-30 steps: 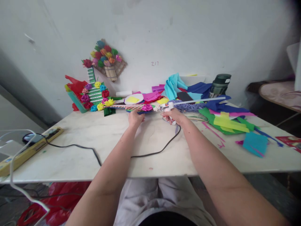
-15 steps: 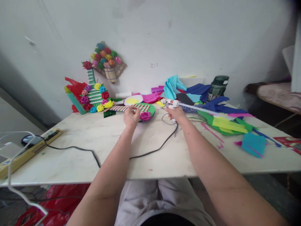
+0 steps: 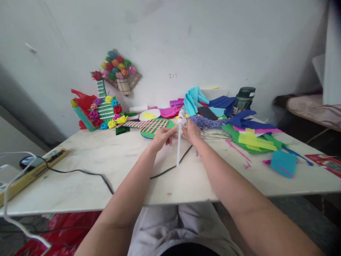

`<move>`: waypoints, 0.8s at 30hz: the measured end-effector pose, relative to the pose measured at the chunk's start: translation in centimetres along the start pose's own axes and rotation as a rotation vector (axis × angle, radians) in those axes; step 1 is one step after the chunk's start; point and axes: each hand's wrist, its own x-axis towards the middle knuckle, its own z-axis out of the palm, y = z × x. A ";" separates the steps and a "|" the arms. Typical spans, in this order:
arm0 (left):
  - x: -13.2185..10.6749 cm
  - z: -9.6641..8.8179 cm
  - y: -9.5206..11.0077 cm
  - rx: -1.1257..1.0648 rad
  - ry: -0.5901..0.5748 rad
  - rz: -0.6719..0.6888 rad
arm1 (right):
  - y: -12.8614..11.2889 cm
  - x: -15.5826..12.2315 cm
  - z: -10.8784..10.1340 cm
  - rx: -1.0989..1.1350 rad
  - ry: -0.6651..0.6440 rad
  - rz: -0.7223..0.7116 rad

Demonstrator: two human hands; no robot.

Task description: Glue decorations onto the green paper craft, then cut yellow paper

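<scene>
My right hand [image 3: 192,132] is closed around a white hot glue gun [image 3: 182,118], with a long translucent glue stick [image 3: 178,147] sticking out of its back toward me. My left hand [image 3: 162,138] is just left of the gun, fingers curled and pinched together; whatever they hold is hidden. Behind that hand lies a flat green guitar-shaped craft [image 3: 149,134], with crossed pinkish sticks [image 3: 153,125] on its face. The hand overlaps its lower right edge. The magenta paper flower seen earlier is out of sight.
A decorated green guitar craft [image 3: 106,111] stands at the back left, near a power strip [image 3: 39,167]. Crepe paper [image 3: 195,99], purple yarn [image 3: 209,122] and a dark bottle [image 3: 243,99] occupy the back right. A black cord [image 3: 165,172] crosses the table.
The glue gun has swung from lying crosswise to having its glue stick toward me, and moved left. My left hand has shifted right and down; the magenta flower no longer shows.
</scene>
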 end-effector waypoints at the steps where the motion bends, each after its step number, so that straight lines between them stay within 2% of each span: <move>1: 0.0 0.0 0.0 -0.025 -0.025 -0.017 | -0.1 0.0 0.2 -0.015 0.005 -0.008; 4: -0.1 -0.1 0.0 -0.066 -0.081 -0.068 | -0.3 0.0 0.5 -0.055 0.010 -0.024; 8: -0.1 -0.3 0.0 -0.094 -0.093 -0.130 | -0.6 0.0 0.7 -0.084 0.029 -0.055; 16: -0.2 -0.5 0.0 -0.214 -0.094 -0.122 | -1.1 -0.3 0.5 -0.096 0.088 -0.101; 24: -0.2 -0.1 -0.2 -0.214 -0.112 -0.123 | -1.1 -0.4 0.7 -0.046 0.101 -0.114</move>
